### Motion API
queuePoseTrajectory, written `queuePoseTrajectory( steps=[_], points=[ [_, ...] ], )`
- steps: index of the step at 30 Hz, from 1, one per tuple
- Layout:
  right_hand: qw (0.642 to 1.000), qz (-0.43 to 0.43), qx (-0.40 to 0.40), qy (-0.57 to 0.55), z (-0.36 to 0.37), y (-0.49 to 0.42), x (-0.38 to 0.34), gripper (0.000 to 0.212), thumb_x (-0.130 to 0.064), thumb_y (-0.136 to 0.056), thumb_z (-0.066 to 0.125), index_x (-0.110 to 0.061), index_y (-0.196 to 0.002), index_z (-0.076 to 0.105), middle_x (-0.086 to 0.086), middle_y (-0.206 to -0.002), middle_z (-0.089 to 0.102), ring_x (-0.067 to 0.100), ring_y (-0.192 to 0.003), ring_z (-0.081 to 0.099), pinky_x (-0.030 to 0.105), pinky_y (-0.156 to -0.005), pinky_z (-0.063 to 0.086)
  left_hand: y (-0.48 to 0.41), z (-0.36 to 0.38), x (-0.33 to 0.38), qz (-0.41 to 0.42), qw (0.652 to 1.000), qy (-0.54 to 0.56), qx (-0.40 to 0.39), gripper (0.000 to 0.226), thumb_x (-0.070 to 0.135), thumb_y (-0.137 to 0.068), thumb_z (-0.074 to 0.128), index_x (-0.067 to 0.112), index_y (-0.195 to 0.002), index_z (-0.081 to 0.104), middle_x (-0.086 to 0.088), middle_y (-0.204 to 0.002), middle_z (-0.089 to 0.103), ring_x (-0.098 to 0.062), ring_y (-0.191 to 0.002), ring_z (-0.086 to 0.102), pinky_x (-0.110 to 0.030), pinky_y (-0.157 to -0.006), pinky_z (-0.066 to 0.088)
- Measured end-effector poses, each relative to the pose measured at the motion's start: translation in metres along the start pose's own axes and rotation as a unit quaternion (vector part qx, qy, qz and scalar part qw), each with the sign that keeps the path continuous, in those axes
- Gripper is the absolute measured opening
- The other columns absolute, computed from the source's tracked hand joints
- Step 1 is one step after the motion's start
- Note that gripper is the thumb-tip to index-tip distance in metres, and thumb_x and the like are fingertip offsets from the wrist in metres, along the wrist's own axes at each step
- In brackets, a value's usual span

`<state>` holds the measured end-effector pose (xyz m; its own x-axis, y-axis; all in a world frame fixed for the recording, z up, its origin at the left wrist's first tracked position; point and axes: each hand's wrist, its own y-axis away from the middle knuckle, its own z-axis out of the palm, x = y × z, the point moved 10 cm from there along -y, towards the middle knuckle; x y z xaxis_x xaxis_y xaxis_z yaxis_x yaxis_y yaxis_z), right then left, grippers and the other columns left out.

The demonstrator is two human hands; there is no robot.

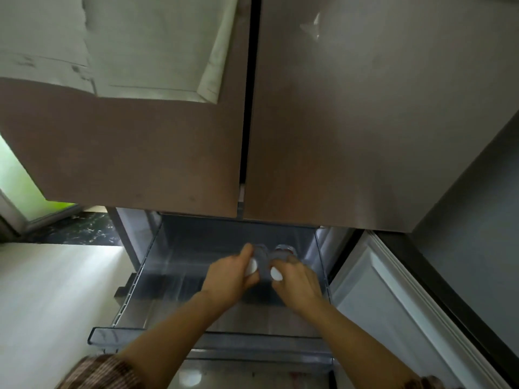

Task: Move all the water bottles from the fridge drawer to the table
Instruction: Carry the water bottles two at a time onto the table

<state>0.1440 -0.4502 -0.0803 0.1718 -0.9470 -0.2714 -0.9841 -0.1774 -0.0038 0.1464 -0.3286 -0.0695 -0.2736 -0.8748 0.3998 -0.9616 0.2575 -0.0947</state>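
Low in the middle of the frame, inside the open drawer (134, 279), the left hand (229, 279) and right hand (297, 284) each close around one bottle (250, 266) (276, 273) near its white cap. Better to grip below the cap, then lift both straight up over the drawer wall.

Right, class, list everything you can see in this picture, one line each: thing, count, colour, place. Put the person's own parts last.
water bottles: two, clear with white caps, inside the drawer, one in each hand
fridge drawer: one, clear plastic, pulled open below the doors
fridge doors: two, brownish metallic, shut, above the drawer
floor: pale, left of the fridge
left hand: one, closed on the left bottle
right hand: one, closed on the right bottle
sleeves: brown patterned, bottom edge
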Motion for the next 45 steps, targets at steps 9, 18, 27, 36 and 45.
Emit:
queuePoseTrajectory(
  steps=[9, 18, 27, 36, 45],
  points=[
    [0.992, 0.032, 0.019, -0.121, -0.058, 0.015, -0.040, 0.019, -0.013, -0.076, 0.063, -0.022, -0.091, 0.070, 0.001, -0.092, 0.072, 0.023, -0.091, 0.065, 0.029, -0.074, 0.050, 0.047, -0.074, -0.020, -0.013, 0.996, 0.065, 0.062, 0.030, 0.034, -0.083, 0.062, 0.020, -0.090, 0.037, 0.001, -0.072, 0.057, -0.023, -0.067, 0.058, -0.032, -0.057, 0.041],
    [0.975, -0.060, 0.049, -0.207, -0.134, 0.064, -0.184, 0.021, -0.016, -0.071, 0.076, -0.027, -0.088, 0.072, -0.005, -0.091, 0.070, 0.018, -0.091, 0.064, 0.036, -0.078, 0.054, 0.164, -0.212, -0.064, -0.058, 0.961, 0.136, 0.235, 0.023, 0.031, -0.080, 0.071, 0.021, -0.093, 0.055, 0.008, -0.077, 0.057, -0.012, -0.069, 0.055, -0.011, -0.055, 0.038],
    [0.952, -0.181, 0.029, -0.246, -0.129, 0.135, -0.379, 0.020, -0.020, -0.070, 0.077, -0.032, -0.085, 0.071, -0.002, -0.097, 0.070, 0.019, -0.091, 0.064, 0.038, -0.079, 0.055, 0.345, -0.320, -0.147, -0.142, 0.926, 0.115, 0.332, 0.024, 0.030, -0.077, 0.071, 0.022, -0.099, 0.064, 0.005, -0.067, 0.056, -0.017, -0.065, 0.055, -0.017, -0.052, 0.032],
    [0.919, -0.289, -0.111, -0.245, -0.009, 0.202, -0.582, 0.023, -0.014, -0.066, 0.078, -0.024, -0.086, 0.073, -0.010, -0.081, 0.062, 0.012, -0.076, 0.059, 0.034, -0.070, 0.057, 0.531, -0.326, -0.279, -0.289, 0.904, 0.050, 0.309, 0.030, 0.031, -0.077, 0.070, 0.022, -0.105, 0.064, 0.000, -0.095, 0.071, -0.019, -0.085, 0.064, -0.032, -0.075, 0.052],
    [0.862, -0.419, -0.208, -0.194, 0.102, 0.269, -0.795, 0.025, -0.019, -0.061, 0.080, -0.024, -0.085, 0.075, -0.003, -0.083, 0.070, 0.017, -0.079, 0.064, 0.031, -0.065, 0.054, 0.708, -0.354, -0.405, -0.425, 0.840, 0.023, 0.336, 0.019, 0.034, -0.081, 0.062, 0.026, -0.098, 0.057, 0.005, -0.083, 0.066, -0.013, -0.073, 0.059, -0.025, -0.059, 0.043]
  ],
)
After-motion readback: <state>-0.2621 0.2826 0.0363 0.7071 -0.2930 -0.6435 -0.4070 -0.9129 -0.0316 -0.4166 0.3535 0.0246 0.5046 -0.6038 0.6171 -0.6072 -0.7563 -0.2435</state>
